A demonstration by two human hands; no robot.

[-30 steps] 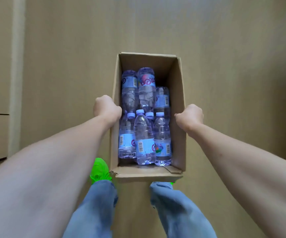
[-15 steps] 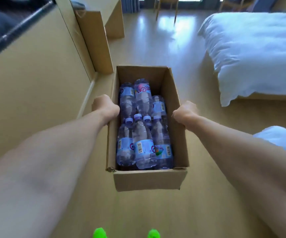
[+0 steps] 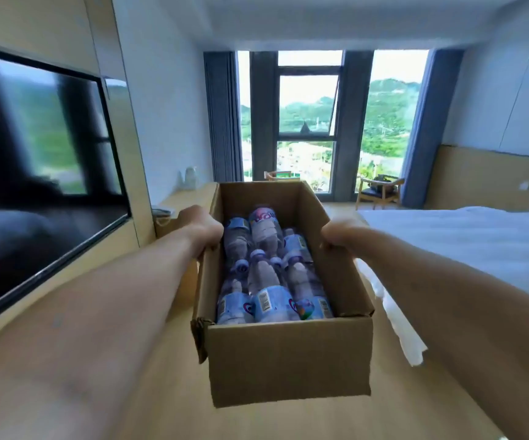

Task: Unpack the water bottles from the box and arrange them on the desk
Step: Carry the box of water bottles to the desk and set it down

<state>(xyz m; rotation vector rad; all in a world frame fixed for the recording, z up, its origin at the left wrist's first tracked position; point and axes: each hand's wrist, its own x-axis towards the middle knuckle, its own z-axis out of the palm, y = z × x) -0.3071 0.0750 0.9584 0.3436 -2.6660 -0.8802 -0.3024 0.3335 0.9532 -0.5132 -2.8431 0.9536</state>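
At centre frame, cardboard box (image 3: 288,360) held off the floor, water bottles (image 3: 266,274) lying inside (two layers, caps mixed). Left hand (image 3: 201,228) grips the 9 o'clock wall, right hand (image 3: 339,236) the 3 o'clock wall. Desk (image 3: 190,195) at 11 o'clock, bed (image 3: 466,236) at 3.

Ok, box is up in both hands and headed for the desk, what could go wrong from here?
1. The box hangs in the air, held only at its long side walls by the left hand and right hand; loaded with bottles, the cardboard could bow or slip.
2. The bottles lie loose and stacked, so tilting may shift the load.
3. The desk already holds a phone and kettle; setting down could knock them.
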